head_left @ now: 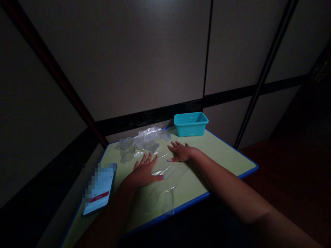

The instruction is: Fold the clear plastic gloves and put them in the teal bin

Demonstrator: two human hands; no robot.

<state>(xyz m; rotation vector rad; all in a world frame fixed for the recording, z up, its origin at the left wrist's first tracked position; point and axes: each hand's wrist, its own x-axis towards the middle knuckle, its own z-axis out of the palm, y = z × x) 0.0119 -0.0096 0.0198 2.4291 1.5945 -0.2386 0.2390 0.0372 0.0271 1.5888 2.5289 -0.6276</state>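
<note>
A thin clear plastic sheet or bag (167, 182) lies spread over the front middle of the light green table (222, 151). My left hand (143, 172) rests on its left part, fingers spread and palm down. On its upper right part lies my right hand (180, 152), also flat with the fingers apart. Neither hand grips anything. Just beyond my fingertips, crumpled clear plastic (147, 139) sits in a loose pile near the table's back edge.
A turquoise rectangular basket (191, 130) stands at the table's back right corner. At the left edge lies a phone or tablet (102, 189) with a lit screen. Dark panelled doors (152, 58) rise right behind the table.
</note>
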